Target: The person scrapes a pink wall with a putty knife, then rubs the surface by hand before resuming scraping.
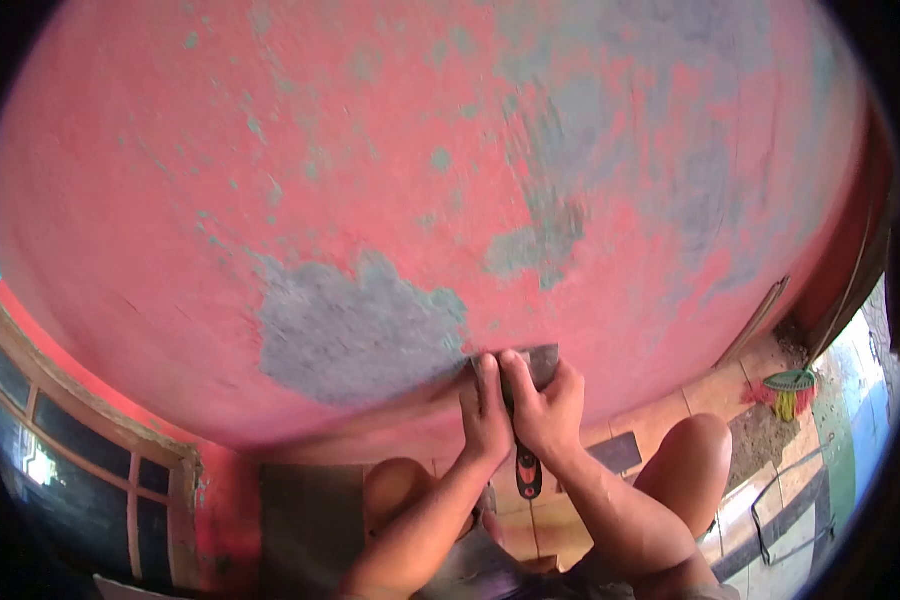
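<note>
The pink-painted wall (370,190) is filling most of the view, its coating giving way to gray and green patches. The tiled floor (670,402) is extending along its base. The framed window (80,440) is standing at the lower left. A dark rectangular panel, possibly a mat, (310,520) is lying between the window and the knees. The broom (792,382) is resting at the right, its red, green and yellow bristles facing down. The left hand (486,415) and right hand (550,408) are jointly grasping the scraper (528,475), thumbs pointing toward the wall. The scraper's blade is meeting the wall just right of the large lower gray patch; its black handle is pointing down.
</note>
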`<act>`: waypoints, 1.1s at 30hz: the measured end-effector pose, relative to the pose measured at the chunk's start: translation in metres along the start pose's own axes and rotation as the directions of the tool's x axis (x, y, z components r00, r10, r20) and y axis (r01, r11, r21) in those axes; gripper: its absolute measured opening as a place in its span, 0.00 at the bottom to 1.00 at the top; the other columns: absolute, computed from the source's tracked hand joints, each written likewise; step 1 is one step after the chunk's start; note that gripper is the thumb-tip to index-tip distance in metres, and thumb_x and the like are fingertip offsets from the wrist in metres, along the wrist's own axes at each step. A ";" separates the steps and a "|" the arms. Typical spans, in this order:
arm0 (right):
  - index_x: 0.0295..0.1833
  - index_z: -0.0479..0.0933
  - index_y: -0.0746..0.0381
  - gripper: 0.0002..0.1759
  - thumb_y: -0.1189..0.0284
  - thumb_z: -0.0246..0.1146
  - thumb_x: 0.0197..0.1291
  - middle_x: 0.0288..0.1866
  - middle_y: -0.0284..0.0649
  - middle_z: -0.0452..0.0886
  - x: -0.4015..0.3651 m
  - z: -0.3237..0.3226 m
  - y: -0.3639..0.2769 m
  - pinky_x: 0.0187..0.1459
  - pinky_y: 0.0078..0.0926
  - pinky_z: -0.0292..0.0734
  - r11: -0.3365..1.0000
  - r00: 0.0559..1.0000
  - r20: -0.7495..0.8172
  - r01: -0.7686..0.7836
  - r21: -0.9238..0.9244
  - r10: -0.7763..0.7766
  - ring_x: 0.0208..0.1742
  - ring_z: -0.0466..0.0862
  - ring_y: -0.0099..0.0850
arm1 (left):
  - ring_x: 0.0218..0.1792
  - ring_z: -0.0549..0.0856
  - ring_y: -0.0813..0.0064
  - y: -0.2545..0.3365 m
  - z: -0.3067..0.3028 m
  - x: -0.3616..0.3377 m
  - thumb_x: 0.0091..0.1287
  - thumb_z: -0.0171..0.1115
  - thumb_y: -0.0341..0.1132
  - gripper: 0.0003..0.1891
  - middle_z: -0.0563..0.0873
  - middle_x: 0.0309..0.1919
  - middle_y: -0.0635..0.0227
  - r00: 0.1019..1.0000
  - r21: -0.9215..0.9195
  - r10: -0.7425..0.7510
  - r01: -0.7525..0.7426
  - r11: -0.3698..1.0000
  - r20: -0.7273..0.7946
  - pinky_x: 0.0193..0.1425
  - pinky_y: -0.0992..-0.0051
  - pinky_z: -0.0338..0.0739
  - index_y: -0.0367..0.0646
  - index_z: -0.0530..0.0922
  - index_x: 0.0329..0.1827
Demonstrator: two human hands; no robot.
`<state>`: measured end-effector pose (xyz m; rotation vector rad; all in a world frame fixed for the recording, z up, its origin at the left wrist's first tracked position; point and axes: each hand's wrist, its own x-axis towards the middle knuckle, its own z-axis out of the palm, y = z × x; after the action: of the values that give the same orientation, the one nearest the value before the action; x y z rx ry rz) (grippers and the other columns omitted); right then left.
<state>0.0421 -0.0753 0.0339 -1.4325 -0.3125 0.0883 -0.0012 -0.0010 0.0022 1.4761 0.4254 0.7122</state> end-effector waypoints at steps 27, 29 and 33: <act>0.36 0.82 0.71 0.16 0.66 0.67 0.69 0.24 0.36 0.83 0.001 0.000 0.005 0.32 0.26 0.75 1.000 1.000 -0.022 -0.010 0.007 0.011 0.29 0.78 0.17 | 0.43 0.81 0.77 0.000 0.000 0.006 0.86 0.40 0.51 0.27 0.84 0.40 0.70 0.996 0.035 0.039 -0.042 0.999 0.076 0.48 0.71 0.77 0.36 0.80 0.45; 0.35 0.82 0.70 0.16 0.66 0.67 0.70 0.24 0.31 0.81 0.002 0.001 0.009 0.30 0.24 0.72 1.000 0.999 -0.036 0.020 -0.007 -0.021 0.29 0.75 0.16 | 0.44 0.83 0.77 0.003 0.005 0.004 0.86 0.42 0.49 0.26 0.85 0.40 0.68 0.999 0.024 0.045 -0.046 0.999 0.024 0.49 0.71 0.78 0.34 0.81 0.46; 0.35 0.82 0.70 0.17 0.66 0.68 0.69 0.25 0.34 0.82 0.004 0.000 -0.001 0.32 0.25 0.74 0.999 0.999 -0.042 0.022 -0.031 -0.023 0.30 0.77 0.17 | 0.45 0.83 0.77 0.006 0.003 0.007 0.86 0.42 0.49 0.26 0.86 0.41 0.68 0.997 -0.063 0.026 -0.022 0.998 0.066 0.50 0.71 0.78 0.34 0.81 0.47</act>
<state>0.0455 -0.0749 0.0357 -1.4589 -0.2963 0.0346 0.0050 0.0013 0.0092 1.4444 0.3323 0.6869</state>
